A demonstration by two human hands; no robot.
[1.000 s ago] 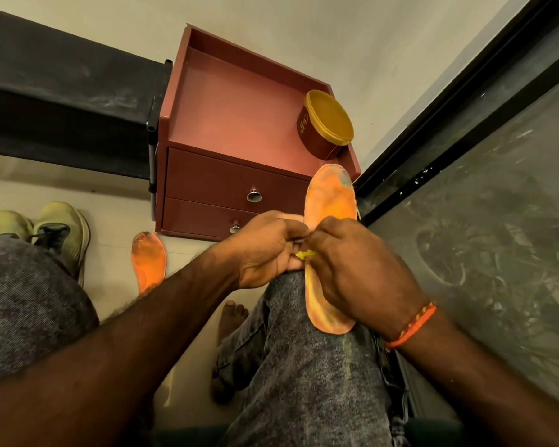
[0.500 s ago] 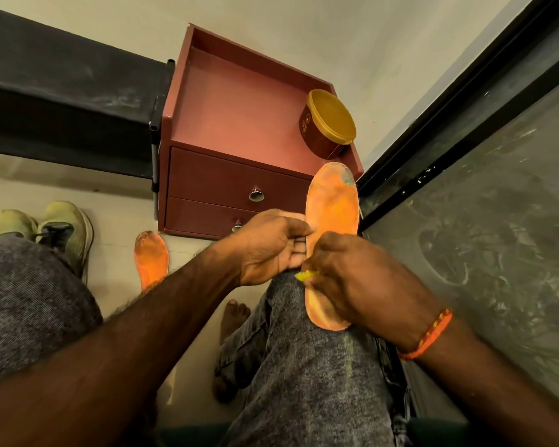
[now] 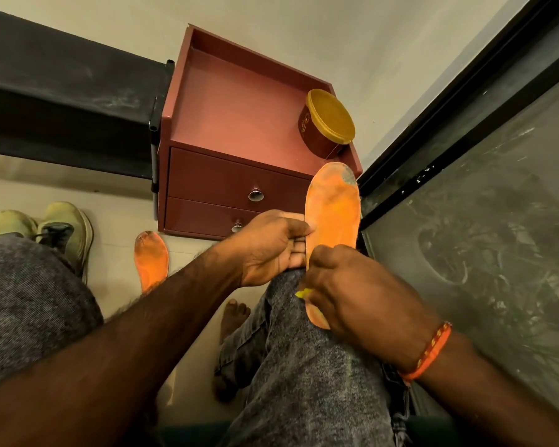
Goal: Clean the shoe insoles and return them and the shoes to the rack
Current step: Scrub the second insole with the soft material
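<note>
Orange foam insole (image 3: 333, 217) lies lengthwise along the seated person's right knee (image 3: 291, 317), toe end pointing away toward the cabinet (image 3: 239, 124). Left hand (image 3: 271, 246) holds its near edge, thumb on top and fingers curled beneath. Right hand (image 3: 352, 291) presses down on the heel half, its grip closed round a small yellow item (image 3: 303, 293), presumably a cleaning cloth or sponge; too little shows to say which.

Risks, as judged from this position:
- The insole rests only on the knee. A hard stroke from the right hand could slide it off toward the floor, since the left hand holds one edge alone.
- The foam is thin and already frayed at the toe; forceful rubbing there could tear it further.
- Grime loosened by rubbing would fall on the grey jeans.

Condition of the item: surface patchy, brighter yellow-orange streaks at mid-length, a grey worn patch at the toe tip, edges scuffed. Cleaning appears under way, not finished.

Second insole (image 3: 151, 259) lies on the floor beside the cabinet base, toe also worn. Pair of pale green shoes (image 3: 62, 227) stands on the floor at left, off the rack
</note>
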